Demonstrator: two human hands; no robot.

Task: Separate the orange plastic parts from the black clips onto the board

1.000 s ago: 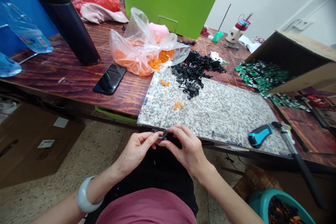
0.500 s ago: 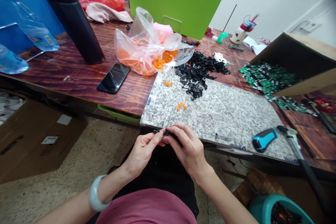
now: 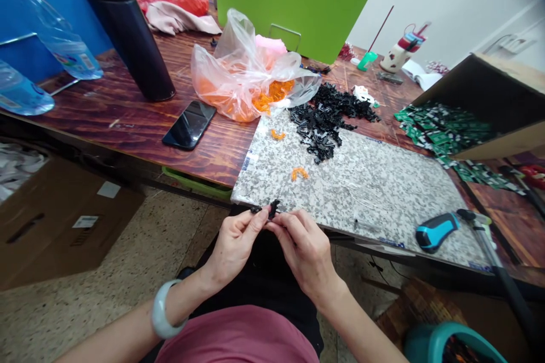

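Observation:
Between my two hands, just in front of the board's near edge, is a small black plastic part [image 3: 274,208]. My left hand [image 3: 238,238] pinches it between thumb and forefinger. My right hand [image 3: 304,247] has its fingertips closed at the part's right side; whether they grip the same part or another small piece, I cannot tell. Beyond the hands, two small orange curved pieces [image 3: 300,173] lie on the speckled grey board [image 3: 366,181]. A heap of similar black parts [image 3: 321,119] is piled at the board's far edge.
A clear bag of orange pieces [image 3: 238,91] sits behind the board, with a phone [image 3: 189,125] to its left. At right are a blue-black handle [image 3: 436,231], a hammer-like tool [image 3: 489,249] and a tipped box [image 3: 502,102] spilling green circuit boards [image 3: 443,125]. A teal bin [image 3: 430,340] stands below.
The black part has turned in my fingers and now stands up above my left fingertips. My right fingers have curled in closer. The view has shifted slightly.

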